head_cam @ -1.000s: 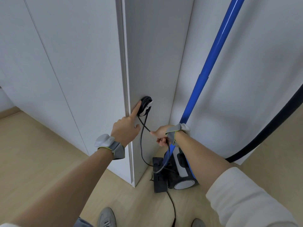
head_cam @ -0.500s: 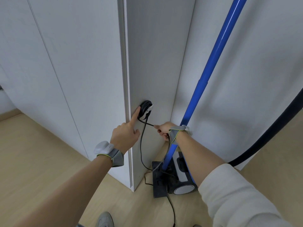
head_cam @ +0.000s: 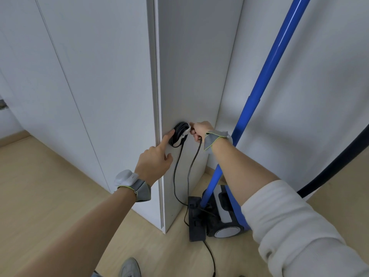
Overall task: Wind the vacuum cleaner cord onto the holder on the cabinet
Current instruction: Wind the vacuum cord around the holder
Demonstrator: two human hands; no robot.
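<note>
A small white holder (head_cam: 183,135) is fixed low on the side panel of the white cabinet (head_cam: 191,76), with black cord coils (head_cam: 177,132) wrapped round it. My left hand (head_cam: 153,162) has its index finger stretched out and pressing the coils on their left side; its other fingers are curled. My right hand (head_cam: 199,129) grips the black cord (head_cam: 191,164) just right of the holder, near its top. From there the cord hangs down in two strands to the floor by the vacuum cleaner (head_cam: 221,214).
The blue vacuum tube (head_cam: 265,72) leans up to the right, close to my right forearm. A dark hose (head_cam: 339,162) curves along the right wall. More cord (head_cam: 209,254) trails over the wooden floor towards my feet. Cabinet doors fill the left side.
My right hand has risen with the cord from below right of the holder up to its top right. My left index finger has stayed on the coils.
</note>
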